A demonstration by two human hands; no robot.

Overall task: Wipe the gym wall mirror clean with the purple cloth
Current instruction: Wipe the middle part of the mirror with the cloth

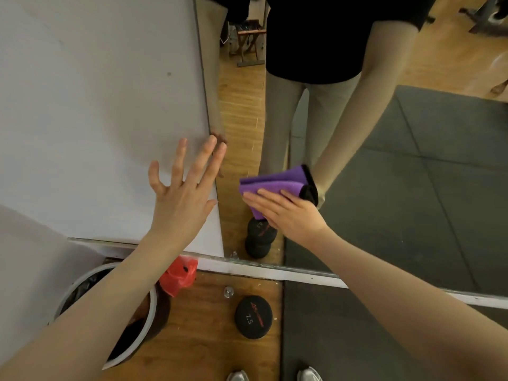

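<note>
The wall mirror (384,166) fills the right half of the view and reflects a person's legs, arm and the gym floor. A folded purple cloth (270,185) with a black edge lies flat against the glass low down, near the mirror's left edge. My right hand (286,213) presses the cloth onto the mirror with straight fingers. My left hand (184,193) is spread flat on the white wall (96,119) just left of the mirror's edge, its fingertips reaching the edge.
On the wooden floor below stand a black 7.5 dumbbell (253,316), a white bin (115,312) with a dark liner at the left, and a red plastic bag (180,276) beside it. A dark rubber mat (330,339) covers the floor at right. My shoes (275,376) show at the bottom.
</note>
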